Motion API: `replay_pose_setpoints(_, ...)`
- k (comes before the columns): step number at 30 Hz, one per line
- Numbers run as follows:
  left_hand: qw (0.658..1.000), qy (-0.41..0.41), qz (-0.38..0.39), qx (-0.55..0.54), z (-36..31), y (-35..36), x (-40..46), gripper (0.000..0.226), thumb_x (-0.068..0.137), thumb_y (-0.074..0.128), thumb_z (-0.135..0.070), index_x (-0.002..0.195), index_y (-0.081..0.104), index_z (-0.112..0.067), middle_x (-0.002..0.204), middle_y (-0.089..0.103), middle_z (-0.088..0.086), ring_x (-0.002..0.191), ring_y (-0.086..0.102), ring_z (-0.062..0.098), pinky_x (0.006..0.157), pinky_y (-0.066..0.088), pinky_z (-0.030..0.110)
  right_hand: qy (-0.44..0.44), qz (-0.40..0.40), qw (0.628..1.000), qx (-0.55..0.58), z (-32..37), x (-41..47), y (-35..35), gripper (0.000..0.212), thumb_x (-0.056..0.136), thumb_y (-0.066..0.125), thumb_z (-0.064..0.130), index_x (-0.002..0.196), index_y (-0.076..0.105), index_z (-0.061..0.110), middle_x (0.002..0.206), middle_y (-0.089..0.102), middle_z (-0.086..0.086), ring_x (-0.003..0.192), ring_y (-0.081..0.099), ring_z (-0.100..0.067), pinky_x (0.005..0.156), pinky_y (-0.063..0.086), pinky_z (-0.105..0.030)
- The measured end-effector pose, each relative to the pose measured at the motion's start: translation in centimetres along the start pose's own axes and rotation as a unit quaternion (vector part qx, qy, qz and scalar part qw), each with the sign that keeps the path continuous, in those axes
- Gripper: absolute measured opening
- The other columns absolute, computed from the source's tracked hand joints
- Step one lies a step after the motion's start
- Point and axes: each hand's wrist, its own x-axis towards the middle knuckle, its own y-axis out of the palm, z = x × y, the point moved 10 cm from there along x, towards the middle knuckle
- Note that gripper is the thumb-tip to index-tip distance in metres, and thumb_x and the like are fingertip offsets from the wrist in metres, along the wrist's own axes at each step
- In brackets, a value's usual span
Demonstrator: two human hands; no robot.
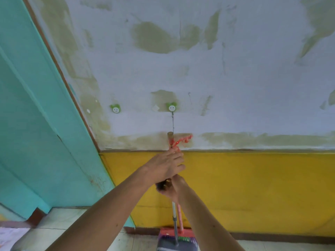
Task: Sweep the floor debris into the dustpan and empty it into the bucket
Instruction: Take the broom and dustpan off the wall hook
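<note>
A broom with a pink handle point(179, 216) and a red head point(176, 233) stands against the yellow wall. Its wooden top end point(170, 136) carries a red string point(181, 141) and hangs by a thin cord from a wall hook point(172, 107). A grey dustpan point(176, 246) with a metal handle point(174, 211) stands in front of the broom head. My left hand point(165, 166) wraps around the upper broom handle. My right hand point(173, 187) grips both handles just below it. No debris or bucket is in view.
A second green smiley hook point(115, 109) sits on the patchy white wall to the left. A turquoise door point(36, 124) stands at the left. Pale floor tiles point(59, 225) show at the bottom, with paper point(9, 236) at the bottom left corner.
</note>
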Motion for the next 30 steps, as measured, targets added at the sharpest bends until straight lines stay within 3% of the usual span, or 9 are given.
replay_pose_setpoints(4, 0.989, 0.01, 0.091, 0.119, 1.1, 1.2, 2.3, 0.034, 0.097, 0.044, -0.003, 0.129, 0.056, -0.004, 0.141, 0.051, 0.013, 0.142, 0.027, 0.033, 0.123, -0.002, 0.045, 0.028, -0.021, 0.995, -0.096, 1.3, 1.3, -1.3, 0.02, 0.103, 0.043, 0.007, 0.086, 0.051, 0.0, 0.074, 0.049, -0.014, 0.063, 0.05, -0.027, 0.068, 0.051, -0.042)
replay_pose_setpoints(9, 0.969, 0.002, 0.197, 0.147, 1.9, -0.3, 3.4, 0.037, 0.103, 0.034, -0.011, 0.134, 0.052, -0.003, 0.152, 0.035, 0.01, 0.146, 0.015, 0.034, 0.122, -0.001, 0.043, 0.087, 0.042, 0.971, -0.219, 2.8, -1.6, -0.8, 0.008, 0.103, 0.039, 0.002, 0.097, 0.044, 0.001, 0.076, 0.046, -0.013, 0.064, 0.052, -0.028, 0.056, 0.059, -0.042)
replay_pose_setpoints(13, 0.949, -0.053, 0.248, 0.189, 3.9, -2.9, 3.0, 0.036, 0.102, 0.041, -0.02, 0.133, 0.056, -0.012, 0.146, 0.049, 0.005, 0.14, 0.031, 0.03, 0.12, 0.013, 0.042, 0.068, 0.116, 0.929, -0.343, 5.3, -5.5, 2.6, 0.014, 0.103, 0.039, 0.003, 0.09, 0.044, 0.004, 0.076, 0.045, -0.011, 0.062, 0.052, -0.027, 0.048, 0.058, -0.037)
replay_pose_setpoints(15, 0.923, -0.055, 0.322, 0.203, 4.8, -3.0, 1.6, 0.027, 0.099, 0.047, -0.021, 0.119, 0.066, -0.022, 0.125, 0.066, -0.001, 0.122, 0.053, 0.027, 0.101, 0.035, 0.041, 0.06, 0.162, 0.892, -0.418, 5.7, -7.9, 4.6, 0.016, 0.104, 0.039, 0.005, 0.089, 0.045, 0.005, 0.078, 0.047, -0.011, 0.064, 0.055, -0.027, 0.051, 0.058, -0.036)
replay_pose_setpoints(19, 0.884, -0.095, 0.419, 0.185, 6.5, -3.6, -2.5, 0.027, 0.095, 0.05, -0.017, 0.116, 0.067, -0.019, 0.111, 0.071, -0.002, 0.096, 0.068, 0.024, 0.052, 0.034, 0.03, 0.071, 0.226, 0.824, -0.515, 4.5, -12.5, 7.8, 0.023, 0.103, 0.036, 0.004, 0.083, 0.048, 0.007, 0.071, 0.047, -0.007, 0.052, 0.056, -0.015, 0.046, 0.052, -0.023)
replay_pose_setpoints(21, 0.871, -0.115, 0.449, 0.165, 6.9, -3.9, -5.5, 0.018, 0.093, 0.057, -0.025, 0.107, 0.065, -0.018, 0.104, 0.066, -0.002, 0.103, 0.066, 0.024, 0.055, 0.037, 0.031, 0.062, 0.234, 0.787, -0.568, 3.7, -13.9, 9.0, 0.027, 0.105, 0.038, 0.011, 0.084, 0.053, 0.006, 0.068, 0.045, -0.007, 0.043, 0.051, -0.01, 0.042, 0.043, -0.019)
replay_pose_setpoints(25, 0.843, -0.16, 0.506, 0.084, 5.3, -4.0, -13.3, 0.034, 0.084, 0.063, -0.056, 0.092, 0.054, -0.024, 0.086, 0.055, -0.002, 0.091, 0.062, 0.026, 0.058, 0.039, 0.032, 0.015, 0.227, 0.751, -0.619, 1.5, -13.5, 10.5, 0.036, 0.104, 0.047, 0.021, 0.124, 0.056, -0.009, 0.072, 0.052, -0.008, 0.04, 0.033, -0.007, 0.038, 0.025, -0.016)
replay_pose_setpoints(28, 0.823, -0.217, 0.525, -0.005, 2.6, -3.6, -19.4, 0.044, 0.083, 0.059, -0.063, 0.104, 0.06, -0.025, 0.089, 0.059, -0.002, 0.09, 0.062, 0.026, 0.067, 0.042, 0.034, 0.016, 0.264, 0.76, -0.594, -2.7, -13.3, 11.8, 0.018, 0.1, 0.055, 0.011, 0.096, 0.063, -0.004, 0.074, 0.062, -0.015, 0.04, 0.033, -0.008, 0.037, 0.027, -0.016)
replay_pose_setpoints(30, 0.795, -0.274, 0.537, -0.065, 0.3, -4.2, -23.5, 0.037, 0.083, 0.061, -0.058, 0.088, 0.064, -0.021, 0.077, 0.057, -0.005, 0.074, 0.058, 0.021, 0.061, 0.04, 0.031, 0.003, 0.284, 0.78, -0.557, -5.7, -13.4, 12.3, 0.015, 0.095, 0.061, 0.004, 0.086, 0.066, -0.006, 0.074, 0.066, -0.02, 0.041, 0.044, -0.012, 0.039, 0.035, -0.018)
